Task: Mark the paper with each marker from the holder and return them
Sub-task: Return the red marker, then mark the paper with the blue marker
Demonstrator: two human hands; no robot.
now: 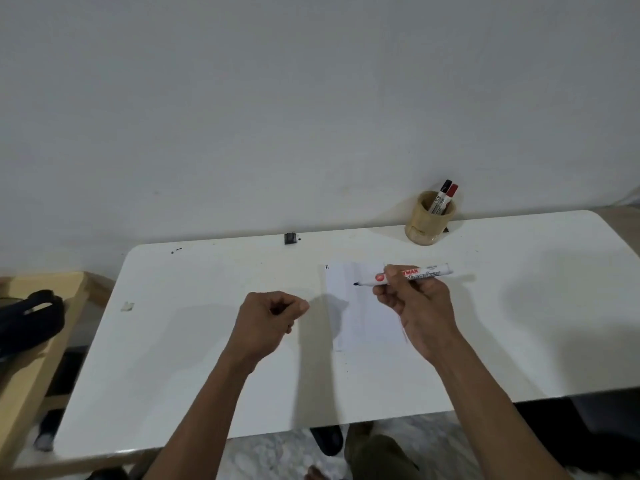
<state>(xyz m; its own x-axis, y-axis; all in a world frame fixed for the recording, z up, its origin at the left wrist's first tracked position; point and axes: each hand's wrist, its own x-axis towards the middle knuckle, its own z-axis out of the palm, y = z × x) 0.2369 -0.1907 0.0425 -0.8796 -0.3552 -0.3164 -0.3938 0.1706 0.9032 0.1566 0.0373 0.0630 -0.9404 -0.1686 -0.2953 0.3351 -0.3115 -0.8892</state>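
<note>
Right hand (415, 306): fingers closed around uncapped marker (412, 274), black tip over paper (363, 303), mid-worktop (207, 341). Left hand (268, 318): curled into a fist left of the paper; contents cannot be told. Holder (427, 225): far right, two capped markers (443, 199) inside.
</note>
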